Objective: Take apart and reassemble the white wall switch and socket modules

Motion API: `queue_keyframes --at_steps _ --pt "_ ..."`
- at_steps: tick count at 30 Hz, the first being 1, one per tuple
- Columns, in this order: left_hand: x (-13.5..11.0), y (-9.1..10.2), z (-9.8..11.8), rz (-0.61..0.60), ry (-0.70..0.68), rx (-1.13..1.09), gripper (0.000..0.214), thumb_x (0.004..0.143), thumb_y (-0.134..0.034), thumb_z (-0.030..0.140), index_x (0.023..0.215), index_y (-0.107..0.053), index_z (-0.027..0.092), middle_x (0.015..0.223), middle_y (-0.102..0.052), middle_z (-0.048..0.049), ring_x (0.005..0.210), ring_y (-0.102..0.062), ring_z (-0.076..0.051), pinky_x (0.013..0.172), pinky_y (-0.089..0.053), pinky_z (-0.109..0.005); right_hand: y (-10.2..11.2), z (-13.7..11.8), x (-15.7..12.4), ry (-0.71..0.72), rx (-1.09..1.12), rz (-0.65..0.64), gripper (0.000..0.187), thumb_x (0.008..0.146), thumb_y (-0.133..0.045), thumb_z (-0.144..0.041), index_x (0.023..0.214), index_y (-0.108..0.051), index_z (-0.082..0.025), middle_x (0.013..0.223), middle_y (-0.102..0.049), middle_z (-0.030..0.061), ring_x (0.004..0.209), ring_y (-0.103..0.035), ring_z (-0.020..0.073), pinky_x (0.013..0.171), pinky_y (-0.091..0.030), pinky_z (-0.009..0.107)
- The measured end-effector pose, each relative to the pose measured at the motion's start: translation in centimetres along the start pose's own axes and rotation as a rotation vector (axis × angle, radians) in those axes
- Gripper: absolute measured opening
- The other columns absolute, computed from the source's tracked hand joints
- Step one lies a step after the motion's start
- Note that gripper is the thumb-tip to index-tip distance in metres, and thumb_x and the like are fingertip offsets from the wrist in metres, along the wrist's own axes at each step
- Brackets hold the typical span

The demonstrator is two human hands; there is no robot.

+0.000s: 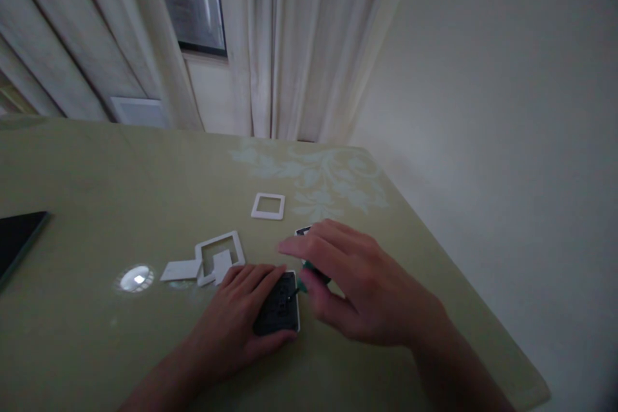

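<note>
Under my left hand (244, 315) is a square wall switch (279, 312), its dark back facing up and a white edge showing at the right. My fingers and thumb grip it against the table. My right hand (360, 277) is closed around a screwdriver (303, 284) with a green handle, mostly hidden by the fingers. Its thin shaft slants down to the left and its tip is at the dark back of the switch. Behind my right hand, part of another dark piece with a white edge (302, 230) shows; most of it is covered.
Left of my hands lie a white square frame (236, 246) and white flat plates (181, 270), partly overlapping. A smaller white frame (268, 214) lies farther back. A dark flat object (19, 238) is at the table's left. The table (120, 187) meets a wall on the right.
</note>
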State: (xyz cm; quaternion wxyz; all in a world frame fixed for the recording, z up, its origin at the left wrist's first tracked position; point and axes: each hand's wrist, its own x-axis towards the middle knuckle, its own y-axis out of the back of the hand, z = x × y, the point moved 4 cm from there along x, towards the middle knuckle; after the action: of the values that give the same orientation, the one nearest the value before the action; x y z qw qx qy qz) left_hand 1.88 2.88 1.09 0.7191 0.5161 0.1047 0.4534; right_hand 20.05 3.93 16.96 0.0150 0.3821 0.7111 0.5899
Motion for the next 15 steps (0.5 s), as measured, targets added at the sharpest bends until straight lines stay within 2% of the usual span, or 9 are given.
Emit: queue_keyframes --at_steps 2,6,8,11,15 --pt "0.00 0.02 0.04 -0.012 0.003 -0.013 0.073 0.087 -0.082 0.055 0.148 -0.056 0.025 0.136 -0.071 -0.0119 0.119 -0.067 -0.036 0.104 -0.048 -0.052 -0.12 -0.27 -0.02 0.027 0.049 -0.026 0.031 0.097 -0.054 -0.017 0.126 -0.065 -0.012 0.108 -0.070 0.0102 0.100 -0.063 0.0242 0.088 -0.052 0.037" --pt "-0.10 0.08 0.02 -0.004 0.003 -0.019 0.073 0.087 -0.082 0.056 0.149 -0.055 0.027 0.134 -0.073 -0.0110 0.118 -0.068 -0.037 0.105 -0.047 -0.053 0.08 -0.19 -0.01 -0.043 -0.043 0.033 0.014 0.106 -0.054 -0.022 0.111 -0.066 -0.017 0.094 -0.068 0.0057 0.086 -0.062 0.0209 0.078 -0.051 0.034" --pt "-0.11 0.09 -0.01 -0.004 0.004 -0.014 0.072 0.088 -0.081 0.055 0.148 -0.055 0.027 0.134 -0.073 -0.0109 0.119 -0.067 -0.037 0.106 -0.046 -0.054 -0.02 -0.25 0.05 -0.020 0.009 0.005 0.019 0.106 -0.049 -0.016 0.119 -0.063 -0.017 0.102 -0.070 0.0074 0.094 -0.064 0.0208 0.084 -0.053 0.034" --pt "-0.04 0.11 0.06 -0.017 -0.004 -0.020 0.071 0.088 -0.081 0.050 0.149 -0.054 0.025 0.138 -0.070 -0.0124 0.122 -0.066 -0.038 0.107 -0.046 -0.055 -0.16 -0.39 0.09 0.031 0.071 -0.026 0.029 0.097 -0.052 -0.016 0.125 -0.060 -0.016 0.111 -0.070 0.0111 0.106 -0.063 0.0251 0.093 -0.054 0.039" --pt "0.11 0.22 0.13 -0.025 -0.007 -0.020 0.068 0.089 -0.081 0.053 0.145 -0.056 0.025 0.133 -0.072 -0.0125 0.118 -0.067 -0.037 0.105 -0.046 -0.054 -0.07 0.01 0.04 -0.071 -0.112 0.037 0.012 0.104 -0.055 -0.025 0.108 -0.064 -0.018 0.092 -0.070 0.0066 0.083 -0.063 0.0220 0.077 -0.051 0.035"
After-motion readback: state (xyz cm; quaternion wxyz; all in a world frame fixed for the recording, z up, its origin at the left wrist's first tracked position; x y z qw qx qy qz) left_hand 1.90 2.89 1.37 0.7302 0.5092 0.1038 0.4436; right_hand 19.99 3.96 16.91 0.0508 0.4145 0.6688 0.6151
